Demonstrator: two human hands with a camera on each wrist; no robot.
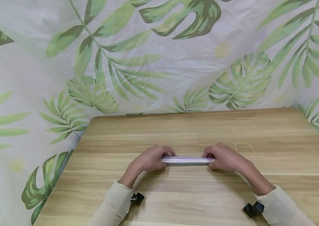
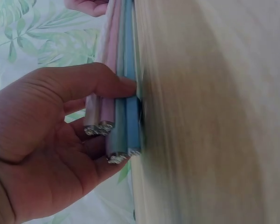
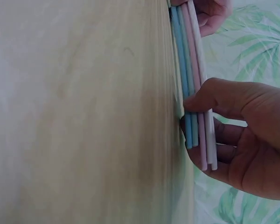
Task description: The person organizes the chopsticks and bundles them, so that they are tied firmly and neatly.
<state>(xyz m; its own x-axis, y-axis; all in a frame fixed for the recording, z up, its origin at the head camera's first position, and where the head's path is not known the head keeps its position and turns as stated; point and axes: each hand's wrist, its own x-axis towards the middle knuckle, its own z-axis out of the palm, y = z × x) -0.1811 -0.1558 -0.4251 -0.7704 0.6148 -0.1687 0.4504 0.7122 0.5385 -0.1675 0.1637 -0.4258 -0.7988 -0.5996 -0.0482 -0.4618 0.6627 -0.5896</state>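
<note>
A bundle of several thin pastel sticks (image 1: 187, 161) lies crosswise low over the table between the two hands. White, pink, pale green and blue sticks show side by side. My left hand (image 1: 152, 159) holds the left end, thumb on the near side and fingers beyond. In the left wrist view, the silvery, crinkled stick ends (image 2: 115, 158) stick out past the left thumb (image 2: 123, 86) at uneven lengths. My right hand (image 1: 225, 157) grips the other end the same way. The right wrist view shows uneven, rounded stick ends (image 3: 204, 167) below the right thumb (image 3: 192, 102).
A thin yellow rubber band (image 1: 253, 151) lies on the wooden table (image 1: 193, 131), just beyond the right hand. A leaf-patterned cloth (image 1: 187, 62) hangs behind the table and at both sides. Small black devices (image 1: 137, 198) are at the cuffs.
</note>
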